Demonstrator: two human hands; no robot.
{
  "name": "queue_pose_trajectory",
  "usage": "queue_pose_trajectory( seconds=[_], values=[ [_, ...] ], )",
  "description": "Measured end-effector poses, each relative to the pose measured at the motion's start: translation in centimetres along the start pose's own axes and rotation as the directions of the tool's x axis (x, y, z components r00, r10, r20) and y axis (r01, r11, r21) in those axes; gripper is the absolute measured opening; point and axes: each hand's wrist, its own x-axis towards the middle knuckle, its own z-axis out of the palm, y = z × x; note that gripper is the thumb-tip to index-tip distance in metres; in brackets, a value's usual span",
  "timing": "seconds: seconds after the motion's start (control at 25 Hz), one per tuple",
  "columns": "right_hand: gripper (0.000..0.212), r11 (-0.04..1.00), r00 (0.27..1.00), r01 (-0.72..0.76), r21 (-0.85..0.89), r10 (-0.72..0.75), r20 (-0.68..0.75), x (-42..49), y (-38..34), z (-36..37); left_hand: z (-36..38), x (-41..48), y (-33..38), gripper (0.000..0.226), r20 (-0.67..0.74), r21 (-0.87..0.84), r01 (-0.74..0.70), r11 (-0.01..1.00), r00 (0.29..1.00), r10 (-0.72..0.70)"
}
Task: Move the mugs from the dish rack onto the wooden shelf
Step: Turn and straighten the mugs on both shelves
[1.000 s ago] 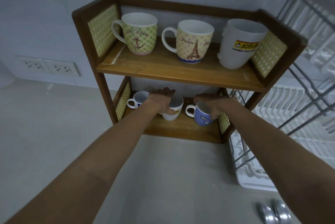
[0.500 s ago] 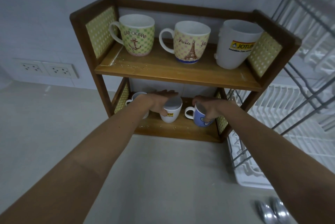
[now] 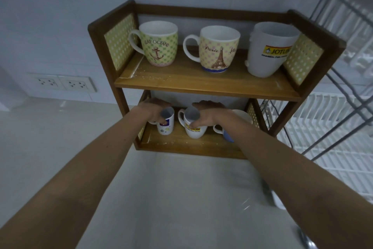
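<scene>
The wooden shelf [image 3: 203, 85] has two levels. On its top board stand a green anchor mug [image 3: 159, 47], a Paris mug [image 3: 219, 51] and a tall white Jotun cup [image 3: 266, 55]. On the bottom board my left hand [image 3: 154, 110] grips the rim of a small white printed mug [image 3: 167, 127] from above. My right hand [image 3: 207, 116] grips the rim of a white Jotun mug [image 3: 194, 130] the same way. A blue mug [image 3: 228, 136] stands to the right of it, mostly hidden behind my right forearm.
The white-and-wire dish rack [image 3: 333, 133] stands directly right of the shelf, with no mugs visible in it. Two wall sockets [image 3: 62, 83] sit left of the shelf. A pale countertop [image 3: 177, 198] spreads in front. Something metallic [image 3: 306, 242] shows at the bottom right edge.
Both hands shifted one mug to the left: the left from the white Jotun mug to the small printed mug, the right from the blue mug to the white Jotun mug.
</scene>
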Motion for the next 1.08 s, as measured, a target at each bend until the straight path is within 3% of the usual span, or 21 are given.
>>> queue_pose_trajectory(
  seconds=[0.16,0.36,0.6,0.72,0.84,0.96,1.08],
  values=[
    [0.089,0.994,0.998,0.06,0.087,-0.061,0.009,0.2,0.2,-0.3,0.5,0.3,-0.4,0.064,-0.034,0.012,0.003,1.0,0.999,-0.003],
    [0.089,0.992,0.998,0.062,0.109,-0.064,0.012,0.3,0.6,0.1,0.4,0.4,-0.2,0.065,-0.034,0.065,-0.006,0.998,0.999,0.008],
    [0.093,0.995,0.996,0.061,0.075,-0.066,0.06,-0.4,0.7,0.5,0.7,-0.9,0.4,0.077,0.012,0.005,-0.012,1.0,1.0,0.012],
    [0.085,0.991,0.994,0.032,0.129,-0.018,-0.107,-2.7,0.9,1.6,1.2,-2.9,1.8,0.074,-0.111,0.008,-0.037,0.999,0.993,0.037],
    [0.07,0.935,0.921,0.119,0.334,0.021,-0.388,-8.2,1.1,4.6,3.0,-6.1,4.9,0.066,-0.344,-0.032,-0.124,0.992,0.933,0.105],
    [0.062,0.908,0.89,0.15,0.391,0.049,-0.454,-15.0,2.0,9.0,5.4,-9.7,9.6,0.058,-0.469,-0.167,-0.253,0.953,0.87,0.149],
    [0.056,0.891,0.849,0.122,0.436,0.134,-0.511,-21.4,3.3,12.8,8.4,-13.7,15.1,0.049,-0.537,-0.396,-0.318,0.861,0.841,0.064]
  ],
)
